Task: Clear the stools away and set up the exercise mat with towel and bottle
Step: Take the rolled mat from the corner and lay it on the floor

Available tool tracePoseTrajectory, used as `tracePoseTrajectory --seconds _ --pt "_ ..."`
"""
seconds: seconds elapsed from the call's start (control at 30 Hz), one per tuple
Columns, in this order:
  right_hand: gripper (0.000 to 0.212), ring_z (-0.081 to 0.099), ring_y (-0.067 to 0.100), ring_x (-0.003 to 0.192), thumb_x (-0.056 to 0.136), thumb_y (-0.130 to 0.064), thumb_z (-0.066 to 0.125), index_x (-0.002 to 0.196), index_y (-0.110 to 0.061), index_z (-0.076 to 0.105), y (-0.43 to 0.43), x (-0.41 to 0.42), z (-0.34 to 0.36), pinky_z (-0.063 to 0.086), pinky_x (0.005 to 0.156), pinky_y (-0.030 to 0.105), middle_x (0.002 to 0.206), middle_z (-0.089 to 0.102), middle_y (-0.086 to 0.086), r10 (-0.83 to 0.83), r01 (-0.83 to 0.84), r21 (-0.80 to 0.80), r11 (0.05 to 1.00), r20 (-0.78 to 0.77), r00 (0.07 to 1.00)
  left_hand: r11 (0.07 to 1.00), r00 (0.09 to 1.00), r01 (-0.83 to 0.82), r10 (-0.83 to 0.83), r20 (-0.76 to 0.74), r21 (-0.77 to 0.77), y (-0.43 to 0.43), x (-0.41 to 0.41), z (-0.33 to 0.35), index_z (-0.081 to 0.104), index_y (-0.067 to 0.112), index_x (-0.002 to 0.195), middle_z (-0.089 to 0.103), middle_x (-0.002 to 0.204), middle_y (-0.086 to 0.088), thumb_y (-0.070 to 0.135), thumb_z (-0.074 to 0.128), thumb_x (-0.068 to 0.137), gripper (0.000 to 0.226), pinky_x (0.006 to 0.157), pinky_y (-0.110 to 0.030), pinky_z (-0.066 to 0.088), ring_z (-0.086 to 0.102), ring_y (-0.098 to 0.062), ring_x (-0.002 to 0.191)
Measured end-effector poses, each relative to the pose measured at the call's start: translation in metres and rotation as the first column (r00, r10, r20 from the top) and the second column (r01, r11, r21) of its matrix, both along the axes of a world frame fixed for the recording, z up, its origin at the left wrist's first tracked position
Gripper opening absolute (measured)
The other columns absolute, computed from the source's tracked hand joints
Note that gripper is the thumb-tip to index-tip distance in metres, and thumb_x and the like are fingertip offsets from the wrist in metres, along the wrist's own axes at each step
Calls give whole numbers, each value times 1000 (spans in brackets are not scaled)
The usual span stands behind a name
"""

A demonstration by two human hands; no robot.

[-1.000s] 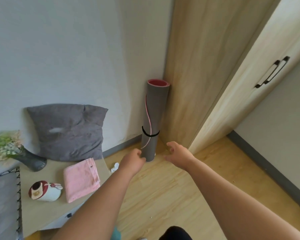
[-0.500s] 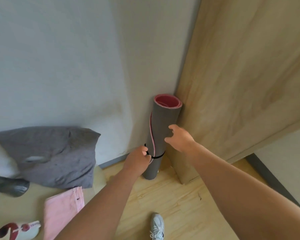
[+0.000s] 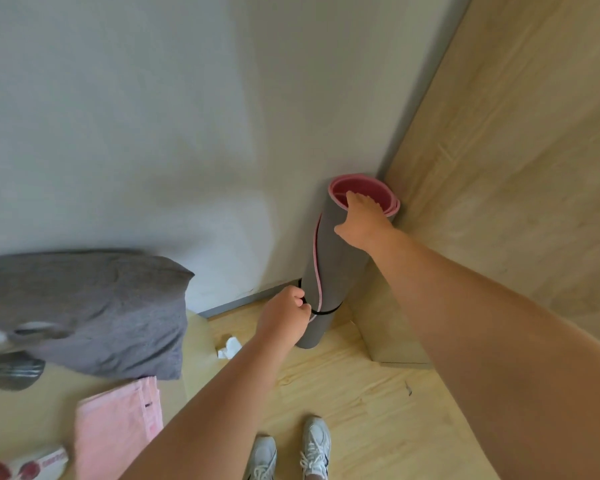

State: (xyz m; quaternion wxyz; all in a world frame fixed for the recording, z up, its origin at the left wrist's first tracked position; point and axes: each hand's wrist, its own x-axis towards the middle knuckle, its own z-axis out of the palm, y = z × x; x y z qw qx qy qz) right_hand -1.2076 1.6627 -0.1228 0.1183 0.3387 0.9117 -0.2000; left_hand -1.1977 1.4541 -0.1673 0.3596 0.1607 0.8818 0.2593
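exercise mat (image 3: 340, 258) (rolled, upright): right hand (image 3: 362, 223) grips its top rim, left hand (image 3: 284, 315) pinches its strap (image 3: 326, 311).

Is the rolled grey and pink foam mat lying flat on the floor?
No, the rolled grey and pink foam mat stands upright in the corner, right hand on its top.

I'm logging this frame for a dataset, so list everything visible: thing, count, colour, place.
rolled mat: 1, grey outside, pink inside, upright in the corner
strap: 1, black, around the mat's lower part
cushion: 1, grey, left, against the wall
towel: 1, pink, folded, lower left
vase: 1, dark grey, left edge
bottle: 1, white and red, bottom left, partly cut off
paper scrap: 1, white, on the floor
wardrobe: 1, light wood, right
shoes: 2, white, bottom centre
left hand: pinching the strap
right hand: on the mat's top rim
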Motion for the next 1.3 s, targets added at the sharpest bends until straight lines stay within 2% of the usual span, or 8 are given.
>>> tracePoseTrajectory --seconds 0.17,0.3,0.43,0.67,0.8,0.87,1.07,1.3 --pt "57 47 35 126 87 -16 57 140 -5 39 0 1 -16 27 112 43 135 52 18 7 -10 55 998 51 999 999 999 -4 6 42 -37 -3 -3 -15 51 23 127 60 123 7 28 49 93 34 77 -26 41 57 -13 97" --pt "30 59 31 92 91 -21 53 119 -11 57 -12 10 -16 46 74 36 109 63 12 -11 21 -63 998 155 988 998 999 -3 6 53 -59 -8 -2 -17 50 22 129 59 126 6 28 50 94 36 76 -25 40 57 -13 100" --pt "22 62 25 79 85 -28 58 100 -14 64 -49 32 -20 47 68 34 84 64 3 40 -7 -121 993 270 962 998 999 -2 6 52 -71 -14 7 -14 50 21 129 60 126 5 27 49 94 36 72 -24 38 55 -11 93" --pt "26 59 26 83 90 -23 51 111 -17 64 -123 76 -32 42 69 31 101 68 5 28 -17 -55 998 213 977 997 1000 14 -14 0 -74 -43 39 -8 54 18 128 62 122 2 20 43 92 38 69 -23 35 53 -12 91" --pt "26 59 26 84 93 -25 50 114 -21 63 -154 122 -39 42 68 33 102 67 2 2 7 -57 998 173 985 994 996 79 -81 -23 -70 -62 62 -2 61 13 114 55 91 4 15 38 93 32 54 -25 34 52 -17 76" --pt "26 61 27 90 93 -25 50 116 -24 62 -165 145 -40 41 67 33 105 66 1 -49 57 -53 997 144 988 991 993 113 -116 -30 -71 -74 72 -2 62 9 109 55 84 1 14 37 93 30 56 -25 33 50 -17 70" --pt "23 54 24 74 91 -31 54 111 -26 63 -209 228 -28 40 59 30 77 56 -8 -403 402 -67 913 12 915 980 979 197 -197 51 6 -124 118 5 52 19 125 58 123 -5 20 38 96 32 81 -31 41 55 -24 103" --pt "30 54 23 70 87 -39 58 114 -25 62 -283 338 -11 35 50 27 66 48 -11 -676 671 -93 735 -31 736 918 918 395 -394 55 -22 -164 183 14 54 18 125 58 127 -3 24 44 95 32 81 -27 38 55 -25 114"
